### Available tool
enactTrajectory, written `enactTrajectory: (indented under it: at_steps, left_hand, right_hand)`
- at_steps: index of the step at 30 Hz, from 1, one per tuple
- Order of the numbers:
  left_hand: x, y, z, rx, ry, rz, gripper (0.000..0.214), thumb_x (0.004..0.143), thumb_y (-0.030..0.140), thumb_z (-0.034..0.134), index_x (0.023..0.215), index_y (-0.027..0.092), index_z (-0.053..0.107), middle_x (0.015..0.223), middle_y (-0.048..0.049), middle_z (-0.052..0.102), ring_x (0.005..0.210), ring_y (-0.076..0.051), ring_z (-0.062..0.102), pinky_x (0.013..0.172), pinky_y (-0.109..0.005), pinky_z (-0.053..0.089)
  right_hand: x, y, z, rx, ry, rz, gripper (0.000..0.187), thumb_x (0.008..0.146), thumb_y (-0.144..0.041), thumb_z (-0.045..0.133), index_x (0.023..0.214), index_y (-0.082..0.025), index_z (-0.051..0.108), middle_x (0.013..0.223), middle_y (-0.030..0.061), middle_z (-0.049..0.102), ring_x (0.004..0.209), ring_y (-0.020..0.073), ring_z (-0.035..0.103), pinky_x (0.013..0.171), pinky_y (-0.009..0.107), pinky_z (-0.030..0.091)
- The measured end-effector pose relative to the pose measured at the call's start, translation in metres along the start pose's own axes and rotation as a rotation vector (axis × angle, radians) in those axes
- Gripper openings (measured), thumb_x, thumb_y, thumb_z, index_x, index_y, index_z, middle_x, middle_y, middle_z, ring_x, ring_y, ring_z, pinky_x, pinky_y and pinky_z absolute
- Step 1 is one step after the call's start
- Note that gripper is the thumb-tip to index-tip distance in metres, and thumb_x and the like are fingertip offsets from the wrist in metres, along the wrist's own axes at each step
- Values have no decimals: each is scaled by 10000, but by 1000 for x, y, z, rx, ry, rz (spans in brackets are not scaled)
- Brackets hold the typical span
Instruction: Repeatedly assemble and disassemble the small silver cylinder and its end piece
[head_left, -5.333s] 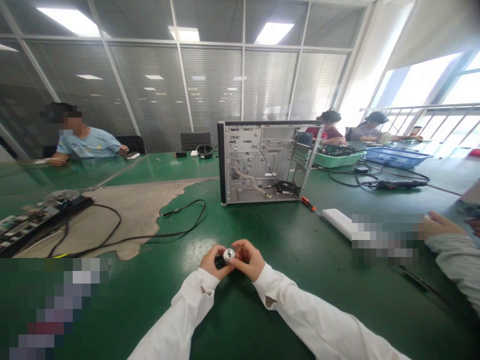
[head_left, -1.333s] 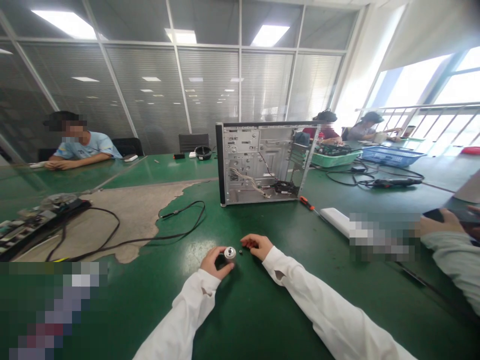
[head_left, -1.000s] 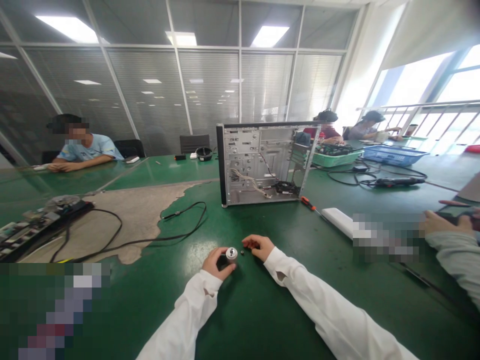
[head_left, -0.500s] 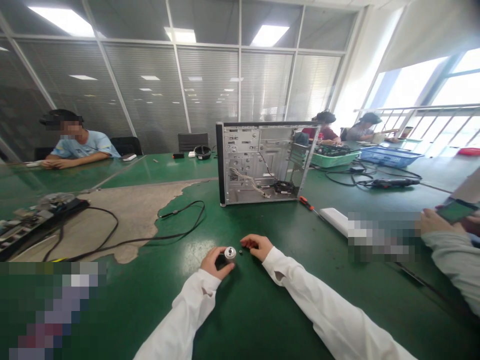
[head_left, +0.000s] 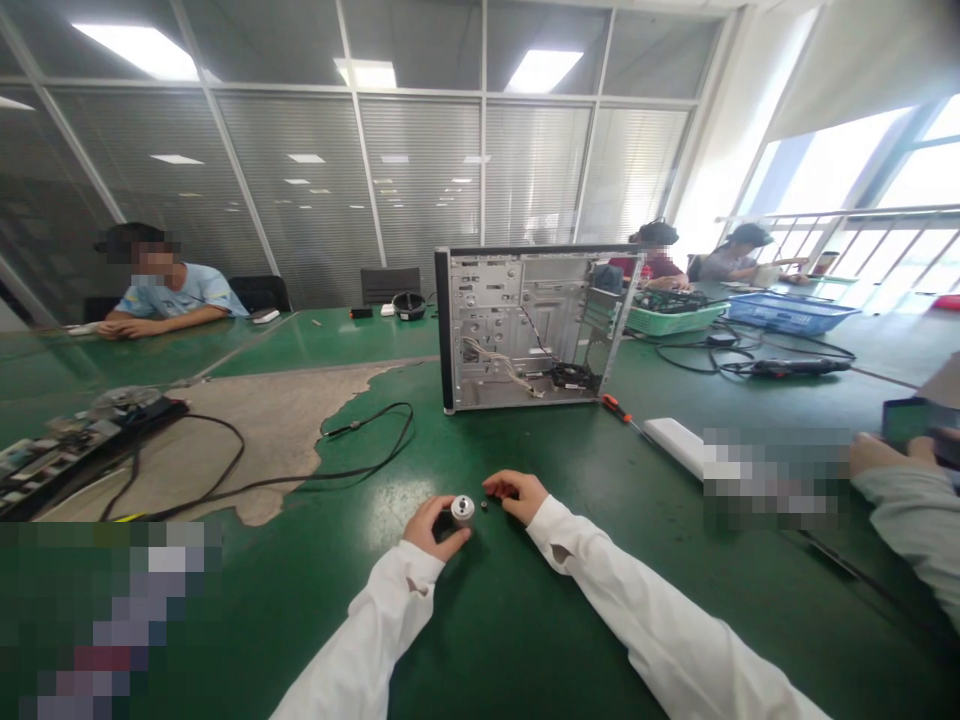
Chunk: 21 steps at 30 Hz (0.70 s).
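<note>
My left hand has its thumb and fingers wrapped around a short silver metal cylinder. The cylinder stands upright on the green table, and its round top carries small dark spots. Just to its right lies a tiny metal piece, too small to name. My right hand hovers low beside that piece, fingers loosely curled, with a gap between thumb and forefinger. Nothing shows between those fingers.
An open computer case stands ahead, with an orange-handled screwdriver at its right foot. Black cables and a circuit board lie left. Baskets are at back right. A co-worker's hands hold a phone at right.
The view has shifted slightly. Both my hands, the cylinder and the tiny piece keep nearly the same places. At right, the co-worker's phone is tilted more upright.
</note>
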<state>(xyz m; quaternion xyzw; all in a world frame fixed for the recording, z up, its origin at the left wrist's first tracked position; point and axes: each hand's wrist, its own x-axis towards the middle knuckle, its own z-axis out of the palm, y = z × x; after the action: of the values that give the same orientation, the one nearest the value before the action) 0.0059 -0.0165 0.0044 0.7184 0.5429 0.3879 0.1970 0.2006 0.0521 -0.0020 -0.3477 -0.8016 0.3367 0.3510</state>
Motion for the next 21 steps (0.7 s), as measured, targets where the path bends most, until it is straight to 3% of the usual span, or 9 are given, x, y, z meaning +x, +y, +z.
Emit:
enactTrajectory:
  at_steps: [6, 10, 15, 21]
  left_hand:
    - [-1, 1, 0, -14, -5, 10, 354, 575, 263, 587, 913, 192, 512, 900, -40, 566, 865, -195, 517, 728, -328, 428]
    - [0, 0, -2, 1, -24, 45, 319, 581, 262, 576, 883, 170, 530, 853, -49, 568, 816, -189, 526, 716, -329, 430]
    - [1, 1, -7, 95, -103, 143, 258, 542, 190, 558, 798, 162, 539, 815, -48, 573, 800, -191, 515, 732, -326, 417]
    - [0, 2, -5, 148, -151, 181, 334, 510, 138, 513, 840, 176, 540, 845, -45, 583, 843, -215, 498, 756, -354, 393]
  right_hand:
    - [-14, -34, 1, -142, 191, -165, 438, 593, -42, 403, 999, -179, 494, 900, 44, 530, 796, 129, 481, 698, 268, 416]
    - [-24, -66, 21, -143, 167, -248, 472, 656, -199, 495, 1117, -182, 393, 1000, 81, 479, 896, 170, 449, 758, 311, 402]
    - [-26, -75, 41, -148, 177, -191, 440, 652, -226, 531, 1078, -200, 423, 994, 74, 469, 944, 187, 429, 831, 347, 361]
    - [-34, -72, 36, -126, 159, -120, 416, 647, -219, 541, 1050, -207, 439, 951, 59, 491, 869, 171, 475, 749, 304, 417]
